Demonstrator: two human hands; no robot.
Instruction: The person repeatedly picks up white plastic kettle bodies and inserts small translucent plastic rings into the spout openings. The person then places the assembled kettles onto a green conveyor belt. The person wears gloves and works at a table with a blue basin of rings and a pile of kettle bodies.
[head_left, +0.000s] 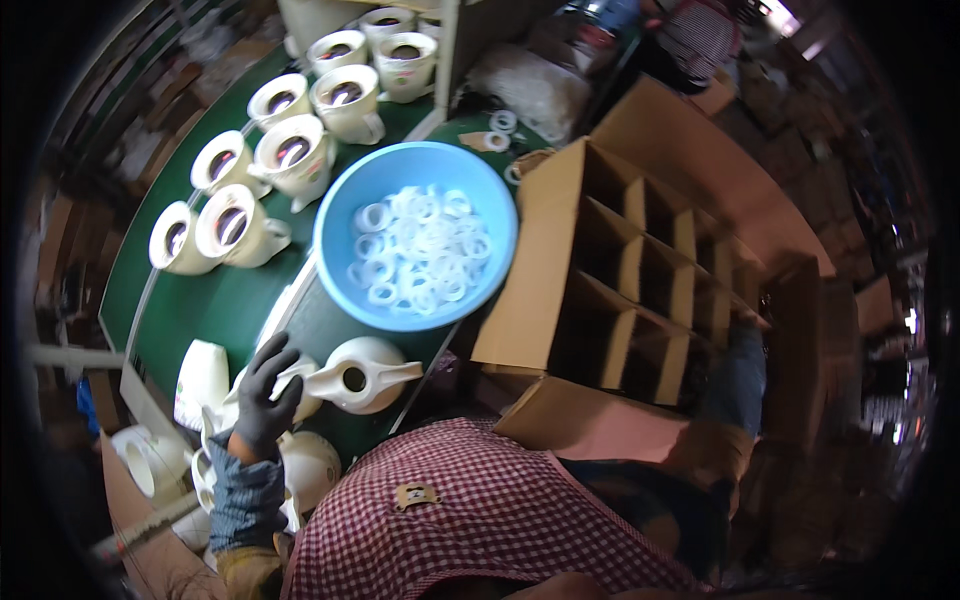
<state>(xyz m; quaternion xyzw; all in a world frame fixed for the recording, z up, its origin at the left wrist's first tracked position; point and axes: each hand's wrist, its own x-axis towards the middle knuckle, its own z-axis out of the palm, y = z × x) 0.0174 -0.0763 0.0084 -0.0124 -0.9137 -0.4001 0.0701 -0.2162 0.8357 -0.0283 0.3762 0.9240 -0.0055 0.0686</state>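
The left hand (266, 396), in a dark glove, was open, its fingers parted and nothing visibly in its grasp; contact with the white pots beneath it could not be told. Just to its right a white teapot (365, 376) sat on the green counter (255, 290). The right sleeve (738, 375) reached to the divided carton (530, 270), whose far side hid the right hand, its grip unclear. A blue basin (335, 285) of translucent rings (420, 245) stood between teapot and carton.
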